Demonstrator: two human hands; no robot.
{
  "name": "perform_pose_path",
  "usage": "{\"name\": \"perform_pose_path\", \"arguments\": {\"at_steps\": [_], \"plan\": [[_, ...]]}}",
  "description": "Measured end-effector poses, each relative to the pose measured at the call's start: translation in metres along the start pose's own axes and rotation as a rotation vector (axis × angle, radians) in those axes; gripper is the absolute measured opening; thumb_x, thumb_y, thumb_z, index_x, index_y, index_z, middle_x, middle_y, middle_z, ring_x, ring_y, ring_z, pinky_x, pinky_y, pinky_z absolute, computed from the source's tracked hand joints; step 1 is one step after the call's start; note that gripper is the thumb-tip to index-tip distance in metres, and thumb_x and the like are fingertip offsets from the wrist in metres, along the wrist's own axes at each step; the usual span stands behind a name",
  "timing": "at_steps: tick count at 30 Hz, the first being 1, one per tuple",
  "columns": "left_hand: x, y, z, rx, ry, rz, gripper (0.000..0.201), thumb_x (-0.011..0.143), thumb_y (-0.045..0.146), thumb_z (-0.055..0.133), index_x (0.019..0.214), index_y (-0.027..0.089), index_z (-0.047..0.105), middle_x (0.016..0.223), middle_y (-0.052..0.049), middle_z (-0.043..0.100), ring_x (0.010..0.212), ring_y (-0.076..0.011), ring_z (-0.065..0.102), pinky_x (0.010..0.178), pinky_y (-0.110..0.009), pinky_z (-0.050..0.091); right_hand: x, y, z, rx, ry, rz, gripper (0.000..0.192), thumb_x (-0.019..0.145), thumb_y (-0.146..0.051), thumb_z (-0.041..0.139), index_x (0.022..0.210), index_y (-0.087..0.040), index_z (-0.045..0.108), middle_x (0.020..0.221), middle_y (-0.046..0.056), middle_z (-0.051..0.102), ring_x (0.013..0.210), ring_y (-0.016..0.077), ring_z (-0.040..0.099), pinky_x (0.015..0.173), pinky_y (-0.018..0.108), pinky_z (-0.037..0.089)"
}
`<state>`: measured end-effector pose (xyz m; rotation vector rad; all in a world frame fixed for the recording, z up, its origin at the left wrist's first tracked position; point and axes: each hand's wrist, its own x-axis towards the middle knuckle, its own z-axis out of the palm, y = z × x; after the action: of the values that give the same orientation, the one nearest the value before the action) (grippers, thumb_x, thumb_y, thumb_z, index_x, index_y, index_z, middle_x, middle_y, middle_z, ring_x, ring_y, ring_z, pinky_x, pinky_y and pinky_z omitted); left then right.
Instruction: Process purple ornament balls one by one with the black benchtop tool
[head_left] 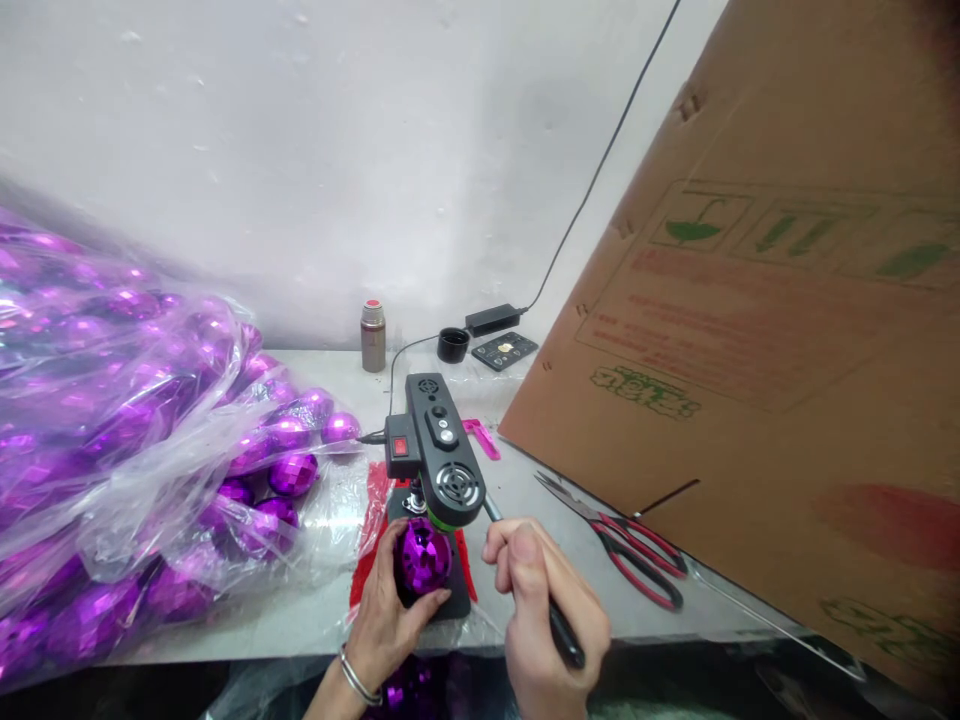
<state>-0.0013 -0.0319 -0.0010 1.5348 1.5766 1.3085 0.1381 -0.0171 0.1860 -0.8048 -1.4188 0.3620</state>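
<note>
My left hand (390,620) grips a faceted purple ball (422,556) and holds it on the base of a small black machine (436,450), right under its round head. My right hand (547,620) is closed around a thin black-handled tool (559,625) whose metal tip points toward the ball and the machine head. A silver bangle sits on my left wrist.
A large clear plastic bag (127,440) full of purple balls fills the left of the table. Red-handled scissors (630,545) lie to the right, beside a big leaning cardboard box (757,330). A flask (373,335), black cup (453,344), power adapter (491,319) and a small black panel stand near the wall.
</note>
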Motion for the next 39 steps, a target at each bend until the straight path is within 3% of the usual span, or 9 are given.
{"name": "perform_pose_path", "arguments": {"at_steps": [8,22,33,39], "plan": [[0.008,0.002,-0.005,0.051,-0.081,0.033,0.079,0.083,0.041,0.079,0.148,0.016,0.042,0.152,-0.027,0.059,0.141,-0.0446,0.06,0.116,-0.067,0.05,-0.001,0.001,0.002,0.014,0.019,-0.007,0.038,0.108,-0.008,0.044,0.072,-0.021,0.046,0.064,-0.003,0.048,0.061,0.0102,0.053,0.057,0.023,0.042],[0.012,0.0,-0.011,-0.003,-0.149,-0.017,0.082,0.076,0.037,0.084,0.146,0.019,0.047,0.143,-0.021,0.066,0.131,-0.0423,0.068,0.112,-0.065,0.054,0.009,-0.008,0.001,0.002,0.01,0.053,0.041,0.111,-0.015,0.044,0.07,-0.021,0.042,0.063,-0.004,0.046,0.061,0.008,0.054,0.058,0.018,0.043],[0.022,-0.005,0.012,0.045,-0.02,0.094,0.076,0.073,0.04,0.082,0.139,0.016,0.052,0.131,-0.02,0.068,0.123,-0.0421,0.069,0.108,-0.066,0.055,0.007,-0.005,0.0,-0.014,-0.019,0.042,0.038,0.11,-0.011,0.044,0.073,-0.021,0.043,0.066,-0.004,0.048,0.063,0.008,0.054,0.059,0.019,0.043],[0.021,-0.014,0.018,0.033,-0.023,0.099,0.079,0.071,0.038,0.082,0.14,0.016,0.051,0.131,-0.019,0.066,0.124,-0.0419,0.067,0.108,-0.065,0.055,-0.015,0.014,0.004,0.028,0.089,-0.033,0.037,0.107,-0.008,0.045,0.073,-0.021,0.047,0.064,-0.003,0.048,0.063,0.0107,0.055,0.057,0.023,0.041]]}}
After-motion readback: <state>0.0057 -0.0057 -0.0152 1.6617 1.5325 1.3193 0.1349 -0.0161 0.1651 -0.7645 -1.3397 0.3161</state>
